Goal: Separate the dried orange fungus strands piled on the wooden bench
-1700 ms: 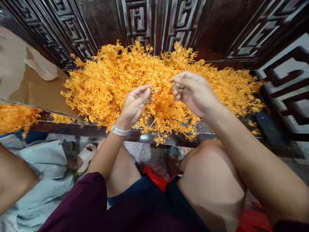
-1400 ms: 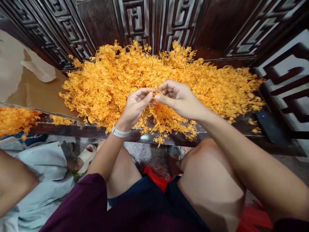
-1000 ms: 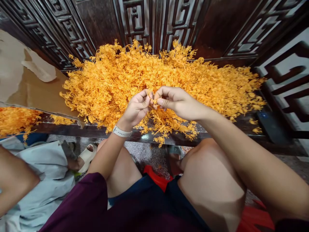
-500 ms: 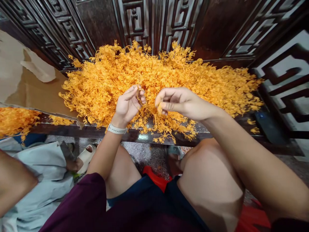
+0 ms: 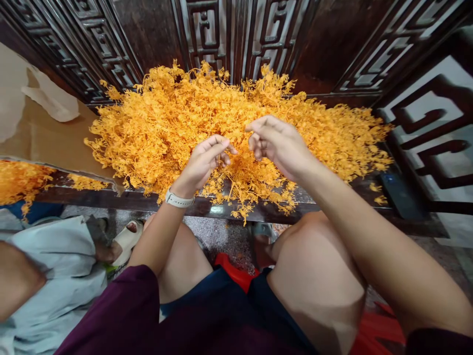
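Note:
A wide heap of orange, stringy tufted pieces (image 5: pixel 166 118) lies on a dark wooden bench (image 5: pixel 192 209). Over the heap's front middle is my left hand (image 5: pixel 207 158), a pale watch band on its wrist; its fingers are curled with thumb near the fingertips, and whatever they hold is too small to make out. My right hand (image 5: pixel 275 143) hovers just to the right, its fingers bent and somewhat apart, with nothing visible in them. The two hands do not touch each other.
Cardboard (image 5: pixel 55 143) stands on the left, with more orange pieces (image 5: pixel 22 182) beyond it. Carved dark panels (image 5: pixel 155 39) rise behind the heap. A dark flat object (image 5: pixel 401 195) lies at the right end. Another person's arm (image 5: pixel 18 281) shows at lower left.
My right hand has risen and its pinch has loosened; the orange bit at its fingertips is no longer seen. My left hand has shifted right and turned. The view has moved slightly.

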`<control>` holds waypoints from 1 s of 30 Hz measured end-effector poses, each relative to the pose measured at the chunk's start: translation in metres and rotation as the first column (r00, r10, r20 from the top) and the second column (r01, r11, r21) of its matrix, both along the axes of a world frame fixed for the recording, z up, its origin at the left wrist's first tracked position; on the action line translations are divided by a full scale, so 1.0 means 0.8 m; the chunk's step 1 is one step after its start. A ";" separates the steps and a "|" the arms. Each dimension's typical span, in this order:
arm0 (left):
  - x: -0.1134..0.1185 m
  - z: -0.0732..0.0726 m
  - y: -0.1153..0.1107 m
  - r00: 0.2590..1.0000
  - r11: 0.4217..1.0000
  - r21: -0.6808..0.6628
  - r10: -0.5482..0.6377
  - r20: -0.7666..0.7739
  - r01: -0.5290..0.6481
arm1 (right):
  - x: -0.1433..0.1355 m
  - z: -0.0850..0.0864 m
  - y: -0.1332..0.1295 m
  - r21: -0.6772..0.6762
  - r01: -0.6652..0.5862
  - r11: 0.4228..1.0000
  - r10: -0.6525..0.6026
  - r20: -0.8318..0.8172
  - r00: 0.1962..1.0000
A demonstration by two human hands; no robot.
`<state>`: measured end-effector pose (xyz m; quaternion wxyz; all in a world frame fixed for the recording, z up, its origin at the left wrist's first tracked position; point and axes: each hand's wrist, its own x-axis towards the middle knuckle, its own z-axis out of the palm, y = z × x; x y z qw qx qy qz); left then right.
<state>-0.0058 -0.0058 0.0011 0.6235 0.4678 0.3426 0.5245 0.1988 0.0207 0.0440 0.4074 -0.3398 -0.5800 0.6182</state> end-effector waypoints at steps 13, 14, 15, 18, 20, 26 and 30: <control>-0.002 0.004 -0.010 0.951 0.942 0.150 -0.282 -0.126 0.299 | -0.003 -0.002 -0.006 0.108 -0.188 0.976 0.190 -0.008 0.982; -0.002 0.005 -0.011 0.951 0.940 0.157 -0.289 -0.110 0.304 | -0.003 -0.001 -0.007 0.079 -0.197 0.977 0.201 -0.042 0.979; -0.001 0.005 -0.011 0.950 0.936 0.164 -0.300 -0.091 0.311 | -0.004 -0.001 -0.008 0.048 -0.213 0.976 0.216 -0.072 0.974; -0.001 0.003 -0.013 0.940 0.926 0.166 -0.342 -0.008 0.338 | -0.006 0.002 -0.014 -0.046 -0.308 0.950 0.298 -0.161 0.941; -0.003 0.002 -0.016 0.917 0.907 0.170 -0.397 0.034 0.386 | -0.008 0.006 -0.020 -0.080 -0.400 0.913 0.375 -0.220 0.900; -0.012 0.011 -0.022 0.874 0.897 0.234 -0.425 0.233 0.374 | -0.008 0.022 -0.036 -0.019 -0.529 0.848 0.504 -0.276 0.818; -0.020 0.021 -0.013 0.942 0.993 0.086 -0.103 0.318 0.079 | -0.001 0.018 -0.028 0.104 -0.433 0.896 0.423 0.102 0.900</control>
